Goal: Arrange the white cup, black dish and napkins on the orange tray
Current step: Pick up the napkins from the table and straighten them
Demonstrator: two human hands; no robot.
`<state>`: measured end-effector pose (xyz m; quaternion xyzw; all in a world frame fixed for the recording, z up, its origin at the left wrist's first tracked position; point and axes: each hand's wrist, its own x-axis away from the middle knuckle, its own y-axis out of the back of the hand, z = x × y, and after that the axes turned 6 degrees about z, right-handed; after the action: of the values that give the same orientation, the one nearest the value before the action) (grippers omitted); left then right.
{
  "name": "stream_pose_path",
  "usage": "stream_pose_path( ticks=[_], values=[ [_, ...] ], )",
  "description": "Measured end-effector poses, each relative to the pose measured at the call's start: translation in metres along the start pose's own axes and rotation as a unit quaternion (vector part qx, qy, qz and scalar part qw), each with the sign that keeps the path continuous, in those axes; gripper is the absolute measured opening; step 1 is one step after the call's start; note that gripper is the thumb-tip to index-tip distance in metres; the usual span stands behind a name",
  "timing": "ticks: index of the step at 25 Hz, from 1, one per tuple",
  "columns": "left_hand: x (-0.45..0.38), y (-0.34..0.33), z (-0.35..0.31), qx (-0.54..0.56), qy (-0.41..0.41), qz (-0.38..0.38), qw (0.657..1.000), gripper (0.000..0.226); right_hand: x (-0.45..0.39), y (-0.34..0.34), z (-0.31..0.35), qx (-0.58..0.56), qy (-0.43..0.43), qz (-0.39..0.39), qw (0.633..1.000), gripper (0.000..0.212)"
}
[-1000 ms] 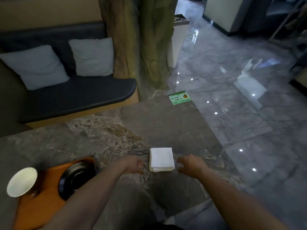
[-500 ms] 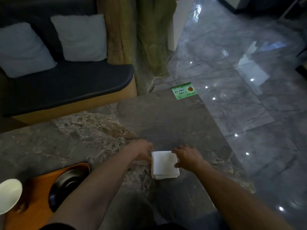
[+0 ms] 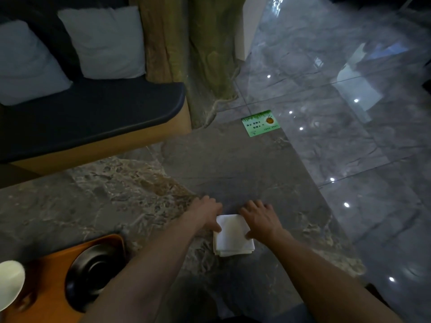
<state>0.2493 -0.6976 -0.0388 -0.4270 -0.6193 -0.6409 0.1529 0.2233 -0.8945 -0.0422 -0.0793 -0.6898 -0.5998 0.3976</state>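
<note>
A stack of white napkins (image 3: 233, 238) lies on the grey marble table (image 3: 233, 169). My left hand (image 3: 205, 213) presses on its upper left corner, thumb on the paper. My right hand (image 3: 261, 217) covers its upper right corner, thumb along the right side. Both hands grip the stack between them. At the lower left stands the orange tray (image 3: 46, 273). The black dish (image 3: 91, 273) sits on the tray's right part, partly behind my left forearm. The white cup (image 3: 9, 283) stands on the tray's left end, cut by the frame edge.
A green card (image 3: 260, 123) lies at the table's far corner. Behind the table is a dark bench (image 3: 93, 113) with two pale cushions and a trunk-like pillar (image 3: 191, 54). The table's right edge drops to a glossy tiled floor (image 3: 349, 113).
Both hands have closed in from the sides of the napkin stack and now rest on its upper corners. The view has shifted down and to the right.
</note>
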Motion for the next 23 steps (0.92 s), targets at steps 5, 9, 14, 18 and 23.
stream_pose_path(
  ticks=[5,9,14,18,23],
  values=[
    [0.015,-0.015,-0.011,0.080,0.022,-0.061,0.995,0.036,0.007,-0.003,0.004,-0.056,0.003,-0.017,0.998,0.078],
    [0.033,-0.029,-0.022,0.195,0.037,-0.101,0.975,0.027,0.022,-0.014,0.010,-0.105,-0.007,-0.059,0.993,0.063],
    [0.065,-0.051,-0.047,0.312,0.087,-0.137,0.936,0.028,0.060,-0.019,0.020,-0.209,-0.010,-0.109,0.972,0.033],
    [0.092,-0.071,-0.062,0.428,0.096,-0.184,0.880,0.030,0.092,-0.019,0.022,-0.301,0.006,-0.123,0.946,0.020],
    [0.130,-0.093,-0.079,0.527,0.053,-0.245,0.812,0.033,0.131,-0.008,0.027,-0.402,0.071,-0.135,0.903,0.018]
  ],
)
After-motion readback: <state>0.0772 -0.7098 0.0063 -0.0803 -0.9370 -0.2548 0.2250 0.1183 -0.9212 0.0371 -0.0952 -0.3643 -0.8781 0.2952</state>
